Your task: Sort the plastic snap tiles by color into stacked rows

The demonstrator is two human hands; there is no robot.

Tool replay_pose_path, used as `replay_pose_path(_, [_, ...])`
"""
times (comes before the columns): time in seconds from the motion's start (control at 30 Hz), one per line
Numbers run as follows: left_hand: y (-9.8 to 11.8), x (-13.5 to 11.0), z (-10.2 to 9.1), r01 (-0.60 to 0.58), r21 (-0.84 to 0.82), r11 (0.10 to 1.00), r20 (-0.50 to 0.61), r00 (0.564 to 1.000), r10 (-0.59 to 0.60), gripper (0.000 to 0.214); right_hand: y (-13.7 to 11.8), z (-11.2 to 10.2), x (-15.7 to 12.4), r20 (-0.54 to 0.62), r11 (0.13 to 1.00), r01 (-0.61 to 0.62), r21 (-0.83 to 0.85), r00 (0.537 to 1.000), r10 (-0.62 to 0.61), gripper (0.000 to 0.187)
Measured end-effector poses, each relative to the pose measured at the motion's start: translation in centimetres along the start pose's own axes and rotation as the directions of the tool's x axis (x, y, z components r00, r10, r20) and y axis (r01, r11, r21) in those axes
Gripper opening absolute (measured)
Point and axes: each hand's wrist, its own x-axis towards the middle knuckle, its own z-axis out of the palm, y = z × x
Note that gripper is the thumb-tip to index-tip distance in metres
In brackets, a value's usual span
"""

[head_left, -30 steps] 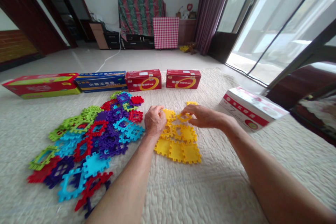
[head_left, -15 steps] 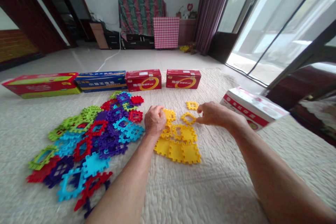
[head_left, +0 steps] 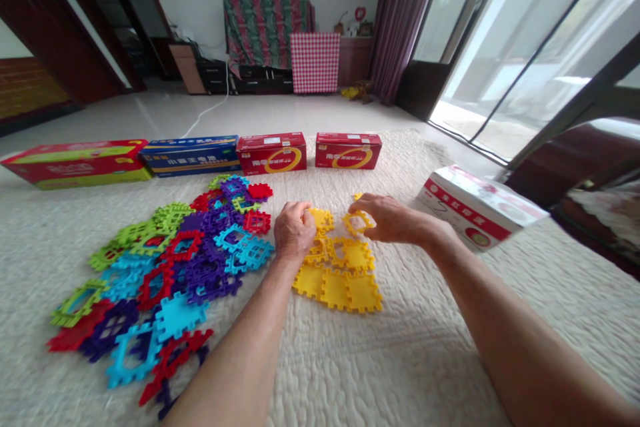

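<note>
My left hand (head_left: 294, 230) is closed, its curled fingers on a yellow interlocking tile (head_left: 323, 219), part of which they hide. My right hand (head_left: 385, 217) reaches over a yellow frame tile (head_left: 351, 223) with a large opening. Its thumb is near the right edge and its fingers near the far edge, apart from each other. Another yellow tile (head_left: 358, 197) is mostly covered by the right fingers. Nearer to me lie joined yellow tiles: solid ones (head_left: 335, 288) in a front row, with a solid tile (head_left: 360, 255) and frame tiles (head_left: 337, 250) behind.
A heap of purple, blue, red and green tiles (head_left: 205, 263) spreads to the left on the quilted mat (head_left: 400, 353). Behind stand a red-green box (head_left: 85, 163), a blue box (head_left: 193, 157) and two red boxes (head_left: 273, 153). A white-and-red box (head_left: 483, 207) sits at right.
My right hand has moved left, its fingers now over the yellow frame tile and hiding most of the tile behind it. My left hand stays in place.
</note>
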Motion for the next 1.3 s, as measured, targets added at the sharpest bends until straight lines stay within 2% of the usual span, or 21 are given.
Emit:
replay_pose_path(0.07, [0.0, 0.0, 0.0, 0.000, -0.001, 1.000, 0.000, 1.000, 0.000, 0.032, 1.4, 0.2, 0.4, -0.135, 0.998, -0.007, 0.057, 0.991, 0.014, 0.044])
replay_pose_path(0.13, [0.0, 0.0, 0.1, 0.001, -0.001, 1.000, 0.000, 1.000, -0.001, 0.032, 3.1, 0.9, 0.8, -0.308, 0.993, -0.007, 0.114, 0.950, 0.042, 0.040])
replay_pose_path(0.23, [0.1, 0.0, 0.1, 0.000, -0.001, 1.000, -0.001, 1.000, 0.000, 0.032, 5.3, 2.4, 1.4, -0.418, 0.981, -0.049, 0.187, 0.900, 0.125, 0.037])
replay_pose_path(0.4, [0.1, 0.0, 0.1, 0.000, -0.003, 1.000, 0.002, 1.000, 0.000, 0.033, 6.7, 4.0, 1.6, -0.408, 0.962, -0.060, 0.268, 0.897, 0.169, 0.036])
replay_pose_path(0.63, [0.1, -0.1, 0.0, 0.003, 0.002, 1.000, 0.005, 1.000, -0.003, 0.033, 6.8, 4.1, 1.7, -0.372, 0.961, -0.078, 0.267, 0.911, 0.177, 0.041])
replay_pose_path(0.8, [0.1, -0.1, 0.0, 0.008, 0.002, 1.000, 0.009, 1.000, -0.008, 0.032, 5.5, 4.1, 1.6, -0.385, 0.970, -0.094, 0.226, 0.906, 0.178, 0.043])
replay_pose_path(1.0, [0.0, -0.1, 0.1, -0.001, 0.000, 1.000, -0.003, 1.000, 0.001, 0.032, 2.7, 4.1, 1.7, -0.417, 0.953, -0.247, 0.173, 0.859, 0.298, 0.048])
replay_pose_path(1.1, [0.0, -0.1, 0.1, -0.006, -0.005, 1.000, -0.016, 1.000, 0.006, 0.032, 2.6, 4.3, 1.8, -0.414, 0.950, -0.266, 0.166, 0.855, 0.312, 0.042])
replay_pose_path(1.3, [0.0, 0.0, 0.0, 0.007, -0.044, 0.999, -0.048, 0.999, -0.009, 0.031, 3.2, 4.4, 1.7, -0.466, 0.962, -0.223, 0.160, 0.842, 0.272, 0.040])
